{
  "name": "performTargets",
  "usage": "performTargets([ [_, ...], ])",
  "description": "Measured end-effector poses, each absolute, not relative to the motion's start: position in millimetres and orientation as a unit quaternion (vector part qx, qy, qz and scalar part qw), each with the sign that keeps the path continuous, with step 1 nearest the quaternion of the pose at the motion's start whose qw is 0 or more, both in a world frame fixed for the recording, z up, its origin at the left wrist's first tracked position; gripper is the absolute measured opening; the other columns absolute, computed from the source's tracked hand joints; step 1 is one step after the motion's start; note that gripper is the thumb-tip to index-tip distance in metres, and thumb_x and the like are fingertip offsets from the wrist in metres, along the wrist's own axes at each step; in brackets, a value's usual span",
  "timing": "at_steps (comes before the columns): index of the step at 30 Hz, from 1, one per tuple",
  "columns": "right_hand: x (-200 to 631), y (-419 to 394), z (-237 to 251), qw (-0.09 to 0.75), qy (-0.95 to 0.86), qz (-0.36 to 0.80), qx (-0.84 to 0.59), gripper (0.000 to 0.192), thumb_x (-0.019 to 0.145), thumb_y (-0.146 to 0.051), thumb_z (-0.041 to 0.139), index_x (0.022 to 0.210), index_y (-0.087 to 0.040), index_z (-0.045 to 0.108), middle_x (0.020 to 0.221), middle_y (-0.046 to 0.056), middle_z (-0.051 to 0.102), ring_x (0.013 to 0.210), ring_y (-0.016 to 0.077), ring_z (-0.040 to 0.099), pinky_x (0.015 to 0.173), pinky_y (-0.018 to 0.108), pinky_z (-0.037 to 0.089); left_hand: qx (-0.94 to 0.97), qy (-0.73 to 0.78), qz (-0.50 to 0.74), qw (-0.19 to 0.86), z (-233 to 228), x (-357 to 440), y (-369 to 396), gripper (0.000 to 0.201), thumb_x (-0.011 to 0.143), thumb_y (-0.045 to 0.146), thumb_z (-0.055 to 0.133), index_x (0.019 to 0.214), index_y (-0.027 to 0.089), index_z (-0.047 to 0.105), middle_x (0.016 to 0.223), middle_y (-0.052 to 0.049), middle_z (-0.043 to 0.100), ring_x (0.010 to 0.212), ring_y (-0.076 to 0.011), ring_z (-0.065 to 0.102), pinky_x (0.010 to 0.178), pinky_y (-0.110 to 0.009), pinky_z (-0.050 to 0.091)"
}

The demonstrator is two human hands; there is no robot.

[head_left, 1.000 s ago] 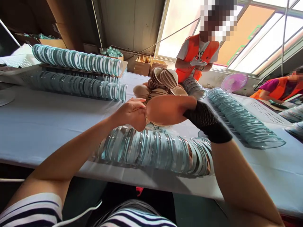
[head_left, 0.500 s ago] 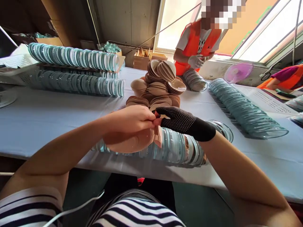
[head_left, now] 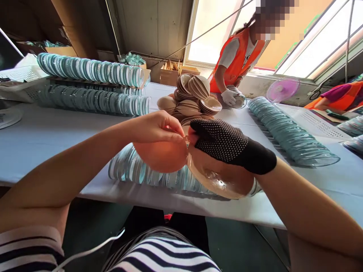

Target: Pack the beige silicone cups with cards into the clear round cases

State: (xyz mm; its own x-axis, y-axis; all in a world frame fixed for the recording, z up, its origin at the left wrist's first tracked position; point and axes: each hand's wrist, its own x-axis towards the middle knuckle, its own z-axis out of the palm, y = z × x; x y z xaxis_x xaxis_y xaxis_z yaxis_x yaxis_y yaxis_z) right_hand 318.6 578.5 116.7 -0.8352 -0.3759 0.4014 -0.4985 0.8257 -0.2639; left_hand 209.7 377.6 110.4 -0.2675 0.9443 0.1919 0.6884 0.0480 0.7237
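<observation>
In front of me are two tan bra cups of the stick-on kind. My bare left hand [head_left: 159,130] pinches the inner edge of the matte left cup [head_left: 160,156]. My right hand [head_left: 221,141], in a black dotted glove with bare fingertips, grips the inner edge of the glossy right cup [head_left: 221,181]. The fingertips of both hands meet at a small clasp [head_left: 186,140] between the cups; whether it is fastened I cannot tell. Beneath the cups, a row of clear plastic shells [head_left: 124,166] lies along the table's near edge.
Beyond my hands is a pile of tan cups [head_left: 188,105]. Further shell rows lie at the left [head_left: 93,100] and right [head_left: 292,132] of the white-covered table [head_left: 56,139]. Across it, a person in an orange vest [head_left: 227,60] touches shells with a gloved hand. A pink fan [head_left: 283,89] stands behind.
The right cup has swung out flat to the right, so both cups now hang side by side. My right hand has shifted slightly right. The person opposite has lowered a hand to the shells.
</observation>
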Motion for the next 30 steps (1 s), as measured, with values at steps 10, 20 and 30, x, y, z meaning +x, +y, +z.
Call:
performTargets([
  [10, 312, 586, 70, 0.116, -0.921, 0.313, 0.199, 0.020, 0.092, -0.032, 0.051, 0.081, -0.020, 0.062, 0.075, 0.001, 0.066, 0.067, 0.0141, 0.056, 0.065, 0.028, 0.051, 0.570, 0.688, 0.413, 0.175, 74, 204, 395, 0.021, 0.083, 0.034, 0.065, 0.087, 0.016, 0.075, 0.092, -0.007, 0.074, 0.089, -0.0199, 0.068, 0.084, -0.033, 0.053],
  [20, 322, 577, 84, 0.168, -0.913, 0.337, 0.155, 0.019, 0.089, -0.025, 0.050, 0.072, -0.019, 0.057, 0.068, 0.000, 0.062, 0.063, 0.0131, 0.053, 0.067, 0.028, 0.048, 0.549, 0.713, 0.399, 0.174, 81, 211, 394, 0.026, 0.087, 0.037, 0.061, 0.089, 0.016, 0.077, 0.086, -0.004, 0.073, 0.082, -0.0175, 0.065, 0.074, -0.027, 0.048],
  [30, 310, 582, 68, 0.279, -0.907, 0.287, 0.129, 0.014, 0.087, -0.025, 0.050, 0.074, -0.021, 0.055, 0.075, 0.004, 0.066, 0.068, 0.0176, 0.060, 0.067, 0.033, 0.051, 0.512, 0.689, 0.431, 0.279, 70, 224, 408, 0.022, 0.081, 0.027, 0.056, 0.074, 0.015, 0.073, 0.070, 0.000, 0.065, 0.067, -0.0146, 0.057, 0.064, -0.025, 0.044],
])
